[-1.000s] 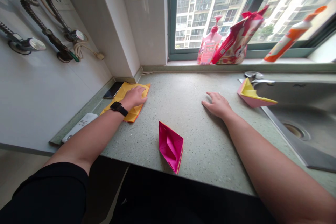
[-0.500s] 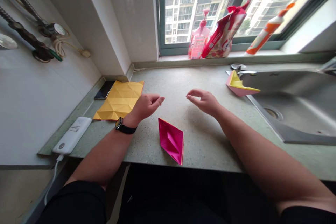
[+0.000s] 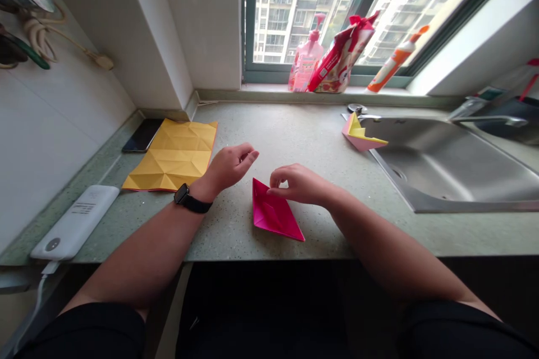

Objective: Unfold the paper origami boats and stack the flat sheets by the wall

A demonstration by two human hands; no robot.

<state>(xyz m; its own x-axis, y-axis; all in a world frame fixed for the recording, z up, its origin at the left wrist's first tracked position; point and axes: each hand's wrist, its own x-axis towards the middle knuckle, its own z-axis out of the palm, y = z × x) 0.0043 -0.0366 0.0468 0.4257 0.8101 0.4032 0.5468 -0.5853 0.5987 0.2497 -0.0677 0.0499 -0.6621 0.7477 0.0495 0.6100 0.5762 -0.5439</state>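
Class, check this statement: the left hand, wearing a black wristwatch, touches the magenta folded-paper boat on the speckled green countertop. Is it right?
No: the head view shows the right hand touching the magenta folded-paper boat on the speckled green countertop. The left hand, wearing the black wristwatch, is off the boat, held just beside it.

Bright daylight through the window point(image 3: 303, 17), washed-out glare upper right, soft shadows; curved wide-angle edges

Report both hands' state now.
Left hand: loosely curled, empty.
Right hand: closed on the pink paper boat at its upper edge.
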